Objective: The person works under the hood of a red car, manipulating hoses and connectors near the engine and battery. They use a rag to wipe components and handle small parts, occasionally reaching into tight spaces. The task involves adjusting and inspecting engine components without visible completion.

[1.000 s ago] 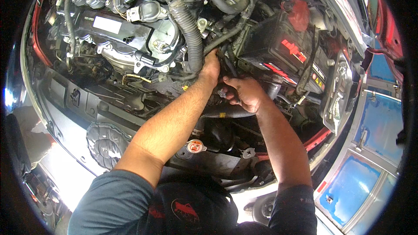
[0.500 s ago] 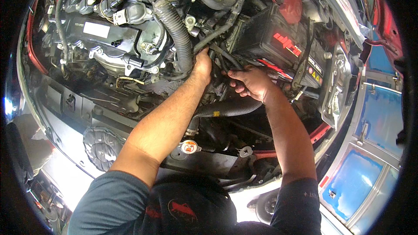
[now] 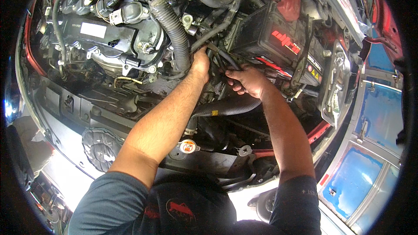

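Observation:
My left hand (image 3: 200, 64) reaches down beside the ribbed black intake hose (image 3: 174, 32), and its fingers are hidden among the hoses and wiring below. A black rubber hose (image 3: 226, 56) runs from near that hand toward my right one. My right hand (image 3: 247, 81) is closed, with curled fingers and the thumb pressed against them, just in front of the car battery (image 3: 272, 35). Whatever lies in its grip is too dark and small to name. Under both hands, a thick black radiator hose (image 3: 235, 105) with a yellow tag curves across.
To the left lies the engine (image 3: 104, 35) with its black cover. A radiator cap (image 3: 188, 146) sits at the front crossmember. The headlight (image 3: 335, 87) stands at the right edge. Blue metal doors (image 3: 379, 109) are beyond the car on the right.
The view has shifted slightly. Both hands stay in nearly the same places among the hoses, and the right fingers have moved only a little.

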Available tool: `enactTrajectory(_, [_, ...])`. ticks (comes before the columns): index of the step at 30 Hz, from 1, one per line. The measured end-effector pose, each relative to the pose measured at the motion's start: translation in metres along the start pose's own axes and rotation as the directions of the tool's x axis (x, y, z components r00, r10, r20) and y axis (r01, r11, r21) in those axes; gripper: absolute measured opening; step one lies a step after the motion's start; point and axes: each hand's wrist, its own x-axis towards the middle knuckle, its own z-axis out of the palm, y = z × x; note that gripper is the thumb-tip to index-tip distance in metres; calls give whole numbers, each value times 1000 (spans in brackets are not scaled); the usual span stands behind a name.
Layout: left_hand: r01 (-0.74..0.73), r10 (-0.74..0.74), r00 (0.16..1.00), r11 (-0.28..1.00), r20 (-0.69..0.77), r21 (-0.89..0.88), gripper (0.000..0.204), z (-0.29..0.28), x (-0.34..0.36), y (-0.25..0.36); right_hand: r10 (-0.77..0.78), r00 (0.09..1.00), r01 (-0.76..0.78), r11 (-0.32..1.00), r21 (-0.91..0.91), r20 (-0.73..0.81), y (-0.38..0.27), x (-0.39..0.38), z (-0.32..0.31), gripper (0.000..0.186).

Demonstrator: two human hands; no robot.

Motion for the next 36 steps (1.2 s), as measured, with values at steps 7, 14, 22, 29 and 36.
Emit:
enactTrajectory(7, [79, -71, 992, 994, 103, -80, 42, 3, -10, 7, -41, 994, 29, 992, -121, -102, 2, 3, 0, 18])
enactTrajectory(14, [95, -89, 992, 993, 89, -75, 44, 1, -3, 4, -5, 1000, 7, 998, 56, -29, 9, 7, 5, 17])
enactTrajectory(22, [92, -86, 992, 994, 89, -65, 48, 0, -2, 4, -9, 1000, 9, 999, 37, -7, 11, 9, 4, 18])
enactTrajectory(29, [-2, 1, 996, 1000, 94, 10, 57, 0, -6, -1, -40, 999, 40, 999, 0, -22, 15, 13, 0, 17])
enactTrajectory(36, [40, -25, 992, 992, 127, -121, 48, -1, 0, 1, -61, 991, 72, 993, -93, 118, 4, 7, 5, 30])
